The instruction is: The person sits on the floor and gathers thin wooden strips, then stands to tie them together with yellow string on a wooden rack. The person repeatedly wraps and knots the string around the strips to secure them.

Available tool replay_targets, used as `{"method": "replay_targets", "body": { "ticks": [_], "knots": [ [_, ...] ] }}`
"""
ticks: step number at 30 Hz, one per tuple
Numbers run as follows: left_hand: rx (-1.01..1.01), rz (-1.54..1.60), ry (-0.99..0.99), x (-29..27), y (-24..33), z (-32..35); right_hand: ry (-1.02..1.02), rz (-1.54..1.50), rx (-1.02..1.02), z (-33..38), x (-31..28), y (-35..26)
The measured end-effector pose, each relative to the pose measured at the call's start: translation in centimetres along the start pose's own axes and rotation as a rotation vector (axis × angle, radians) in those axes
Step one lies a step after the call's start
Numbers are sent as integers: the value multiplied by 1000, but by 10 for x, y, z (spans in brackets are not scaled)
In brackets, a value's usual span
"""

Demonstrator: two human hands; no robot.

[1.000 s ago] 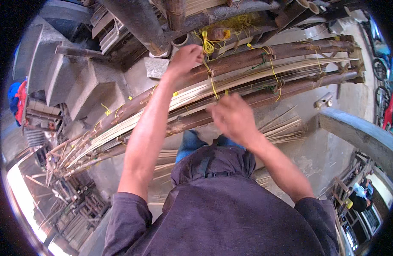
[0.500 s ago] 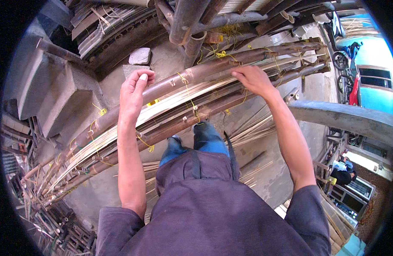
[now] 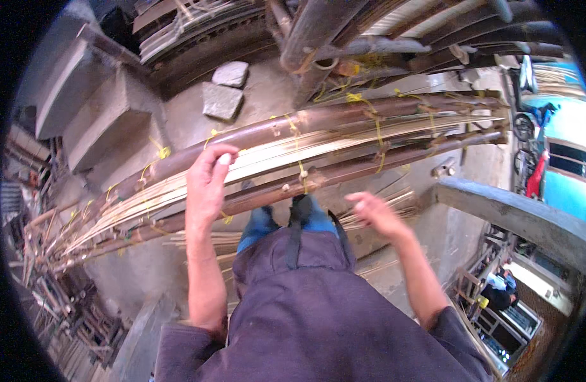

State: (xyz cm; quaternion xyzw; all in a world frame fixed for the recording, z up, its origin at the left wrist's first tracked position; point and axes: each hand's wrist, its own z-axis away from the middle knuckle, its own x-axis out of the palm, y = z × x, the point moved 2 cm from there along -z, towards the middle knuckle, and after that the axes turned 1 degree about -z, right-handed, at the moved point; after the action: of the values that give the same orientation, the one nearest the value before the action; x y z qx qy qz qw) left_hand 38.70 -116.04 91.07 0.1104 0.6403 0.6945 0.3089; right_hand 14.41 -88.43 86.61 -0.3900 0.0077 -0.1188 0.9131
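Observation:
A long frame of two brown bamboo poles, the far pole (image 3: 334, 116) and the near pole (image 3: 344, 175), stretches across in front of me. Pale split bamboo strips (image 3: 267, 156) lie lengthwise between them. Yellow twine (image 3: 297, 145) is tied around poles and strips at intervals. My left hand (image 3: 207, 181) is closed, thumb pressed to the curled fingers, over the strips beside the far pole; anything inside it is too small to make out. My right hand (image 3: 379, 215), blurred, hangs on my side of the near pole with its fingers loosely apart, nothing visible in them.
Two pale stone blocks (image 3: 223, 100) sit beyond the far pole, with concrete steps (image 3: 111, 111) to their left. More strips (image 3: 395, 198) lie on the floor near my feet. A concrete beam (image 3: 516, 207) juts in at right; a person (image 3: 500, 290) is farther off.
My right hand has come away from the far pole, down toward me past the near pole, its fingers loosening. My left hand stays closed near the far pole. The whole view has shifted.

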Motion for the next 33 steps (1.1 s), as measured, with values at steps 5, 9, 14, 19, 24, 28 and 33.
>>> {"method": "replay_targets", "body": {
  "ticks": [5,9,14,19,24,28,33],
  "knots": [
    [181,-320,-214,55,27,-12,96,293,31,-76,94,14],
    [211,-552,-351,81,-18,-8,95,764,-776,4,52,-182],
    [244,-687,-122,100,-12,-9,-157,1038,-1016,-69,118,-288],
    [302,-649,-177,116,-18,-16,232,1371,-406,-192,35,-199],
    [231,-676,-102,100,-23,-8,-170,-318,-474,-122,72,-195],
    [114,-787,-220,105,-15,-8,-270,363,-616,-60,110,-46],
    [22,53,-356,110,35,-63,-295,726,-499,-91,128,-4]
  ]
}}
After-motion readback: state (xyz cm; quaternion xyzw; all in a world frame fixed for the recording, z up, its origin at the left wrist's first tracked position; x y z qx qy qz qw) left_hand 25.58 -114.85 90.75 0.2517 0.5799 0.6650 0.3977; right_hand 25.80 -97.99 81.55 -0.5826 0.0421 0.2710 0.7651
